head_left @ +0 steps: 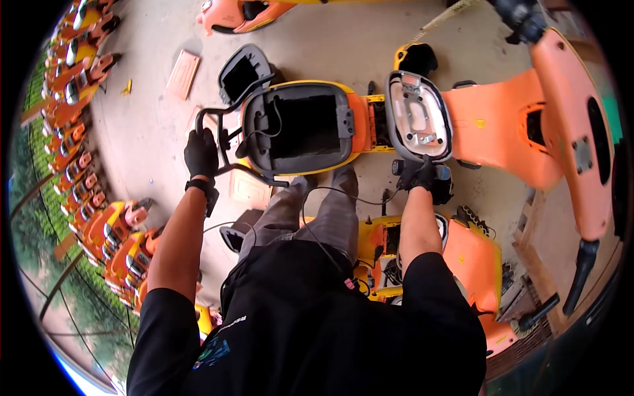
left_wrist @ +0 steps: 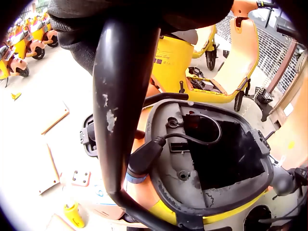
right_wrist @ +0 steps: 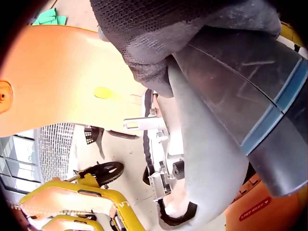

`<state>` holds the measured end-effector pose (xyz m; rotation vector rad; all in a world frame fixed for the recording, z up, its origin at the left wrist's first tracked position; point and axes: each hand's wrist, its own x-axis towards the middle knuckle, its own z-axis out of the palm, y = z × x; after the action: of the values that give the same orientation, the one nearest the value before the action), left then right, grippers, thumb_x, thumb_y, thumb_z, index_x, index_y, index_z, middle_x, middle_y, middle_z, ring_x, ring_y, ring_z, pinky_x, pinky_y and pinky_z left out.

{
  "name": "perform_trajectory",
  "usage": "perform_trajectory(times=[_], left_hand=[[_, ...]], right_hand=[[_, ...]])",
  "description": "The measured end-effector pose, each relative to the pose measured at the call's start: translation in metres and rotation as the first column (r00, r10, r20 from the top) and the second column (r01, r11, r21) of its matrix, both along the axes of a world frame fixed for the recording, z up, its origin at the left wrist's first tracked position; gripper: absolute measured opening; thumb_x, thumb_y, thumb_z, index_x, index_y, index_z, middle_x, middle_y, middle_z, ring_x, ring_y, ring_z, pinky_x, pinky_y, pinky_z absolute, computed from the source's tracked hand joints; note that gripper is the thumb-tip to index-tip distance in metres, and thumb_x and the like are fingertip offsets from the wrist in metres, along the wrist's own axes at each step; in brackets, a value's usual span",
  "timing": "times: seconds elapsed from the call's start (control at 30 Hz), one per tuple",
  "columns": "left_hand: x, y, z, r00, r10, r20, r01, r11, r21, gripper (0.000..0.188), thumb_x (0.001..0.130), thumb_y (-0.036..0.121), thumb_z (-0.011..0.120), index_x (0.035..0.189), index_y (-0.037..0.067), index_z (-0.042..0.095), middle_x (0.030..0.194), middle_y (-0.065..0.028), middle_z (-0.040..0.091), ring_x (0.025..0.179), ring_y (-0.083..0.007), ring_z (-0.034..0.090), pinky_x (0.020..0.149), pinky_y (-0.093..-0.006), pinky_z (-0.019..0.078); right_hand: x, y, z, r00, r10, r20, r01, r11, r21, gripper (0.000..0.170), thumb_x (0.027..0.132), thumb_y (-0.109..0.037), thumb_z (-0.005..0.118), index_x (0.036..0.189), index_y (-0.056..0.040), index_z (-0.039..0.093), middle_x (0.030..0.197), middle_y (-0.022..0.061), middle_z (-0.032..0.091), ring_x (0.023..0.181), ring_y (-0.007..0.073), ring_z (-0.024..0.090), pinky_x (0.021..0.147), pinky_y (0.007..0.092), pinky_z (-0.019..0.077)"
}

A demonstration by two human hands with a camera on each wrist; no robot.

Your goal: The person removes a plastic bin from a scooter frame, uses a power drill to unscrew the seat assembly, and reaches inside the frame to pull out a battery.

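An orange scooter body (head_left: 489, 125) has an open dark storage bin (head_left: 264, 148) (left_wrist: 166, 192). My black-gloved left hand (head_left: 201, 153) (left_wrist: 77, 29) grips the worn black rear rail (head_left: 228, 168) (left_wrist: 115, 101). Over the bin's rim lies a black plug (left_wrist: 147, 156) with a cable. My gloved right hand (head_left: 417, 175) (right_wrist: 159, 38) is curled round a dark cylindrical device (right_wrist: 240, 86) with a blue ring. That hand is at the edge of the raised seat (head_left: 446, 129) (right_wrist: 207, 154), whose pale underside with metal brackets shows. Some of its fingertips are hidden.
Beside the rail stands a dark box (head_left: 241, 76). Flat orange panels (head_left: 183, 74) lie on the concrete floor. Another scooter (head_left: 472, 261) is close on the right, near my legs, with cables across them. Rows of scooters (head_left: 79, 125) stand along the left.
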<state>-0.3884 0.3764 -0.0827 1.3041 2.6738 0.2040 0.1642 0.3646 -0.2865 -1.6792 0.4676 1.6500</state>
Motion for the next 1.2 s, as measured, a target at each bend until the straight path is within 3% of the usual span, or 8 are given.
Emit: perform_trajectory(times=[0.27,0.33,0.47,0.53,0.67,0.9,1.07,1.2], left_hand=[[0.012,0.005,0.016,0.991,0.110,0.079,-0.106,0.993,-0.054,0.035,0.088,0.036,0.051,0.083,0.001,0.056,0.072,-0.0237,0.061,0.071,-0.0429,0.059,0.061,-0.0467,0.0460],[0.010,0.003,0.014,0.996,0.077,0.053,-0.074,0.996,-0.054,0.034,0.090,0.034,0.052,0.083,0.001,0.056,0.063,-0.0107,0.062,0.053,-0.0203,0.062,0.053,-0.0330,0.0480],[0.010,0.005,0.014,0.997,0.074,0.006,-0.074,0.994,-0.076,0.034,0.089,0.036,0.051,0.084,0.002,0.056,0.062,-0.0121,0.062,0.056,-0.0236,0.063,0.054,-0.0358,0.0475],[0.012,0.005,0.014,0.996,0.089,-0.006,-0.089,0.992,-0.084,0.034,0.089,0.036,0.051,0.083,0.002,0.056,0.062,-0.0124,0.062,0.057,-0.0245,0.063,0.054,-0.0366,0.0473],[0.019,0.010,0.023,0.994,0.111,-0.002,-0.110,0.989,-0.097,0.034,0.088,0.036,0.050,0.086,0.003,0.057,0.067,-0.0190,0.062,0.066,-0.0375,0.062,0.061,-0.0447,0.0461],[0.027,0.014,0.031,0.992,0.123,0.037,-0.121,0.990,-0.067,0.032,0.086,0.035,0.052,0.087,0.003,0.058,0.077,-0.0232,0.063,0.076,-0.0429,0.060,0.065,-0.0474,0.0462],[0.026,0.013,0.033,0.987,0.153,0.051,-0.147,0.984,-0.106,0.031,0.086,0.034,0.052,0.085,0.004,0.056,0.073,-0.0223,0.062,0.073,-0.0422,0.060,0.065,-0.0468,0.0470],[0.028,0.015,0.034,0.990,0.134,0.043,-0.129,0.986,-0.105,0.031,0.087,0.035,0.050,0.085,0.004,0.056,0.072,-0.0217,0.063,0.072,-0.0415,0.061,0.066,-0.0466,0.0471]], right_hand=[[0.017,-0.088,-0.131,0.942,0.081,-0.326,-0.133,0.982,-0.138,0.036,0.088,-0.036,0.048,0.091,-0.0011,0.053,0.087,0.0157,0.059,0.073,0.0329,0.059,0.067,0.0467,0.0511],[0.010,-0.095,-0.105,0.904,0.052,-0.423,-0.113,0.987,-0.118,0.030,0.088,-0.030,0.048,0.094,0.0003,0.049,0.082,0.0145,0.056,0.076,0.0352,0.058,0.068,0.0527,0.0497],[-0.030,-0.083,-0.031,0.963,0.235,0.134,-0.169,0.910,-0.379,0.023,0.077,-0.022,0.066,0.083,-0.0013,0.060,0.076,0.0077,0.063,0.068,0.0248,0.060,0.064,0.0387,0.0482],[-0.028,-0.079,-0.030,0.460,0.744,0.485,-0.572,0.666,-0.479,0.045,0.070,-0.022,0.071,0.106,0.0010,0.056,0.092,0.0134,0.064,0.082,0.0292,0.062,0.074,0.0394,0.0472],[-0.042,-0.022,0.026,0.067,0.488,0.870,-0.774,0.576,-0.263,0.078,0.066,-0.022,0.072,0.132,-0.0025,0.035,0.119,0.0222,0.053,0.107,0.0351,0.052,0.093,0.0397,0.0403],[-0.015,0.055,-0.028,-0.597,0.487,0.637,-0.728,0.004,-0.685,0.066,0.074,-0.027,0.065,0.131,-0.0111,0.037,0.115,0.0254,0.052,0.108,0.0432,0.049,0.088,0.0490,0.0422],[-0.017,0.053,-0.030,-0.592,0.608,0.529,-0.750,-0.174,-0.639,0.066,0.078,-0.013,0.052,0.139,-0.0281,0.033,0.113,0.0224,0.057,0.102,0.0387,0.057,0.079,0.0489,0.0457],[-0.084,0.075,0.044,-0.109,0.451,0.886,-0.966,0.161,-0.201,0.037,0.078,-0.016,0.063,0.114,-0.0139,0.058,0.094,0.0155,0.066,0.085,0.0317,0.064,0.072,0.0407,0.0492]])
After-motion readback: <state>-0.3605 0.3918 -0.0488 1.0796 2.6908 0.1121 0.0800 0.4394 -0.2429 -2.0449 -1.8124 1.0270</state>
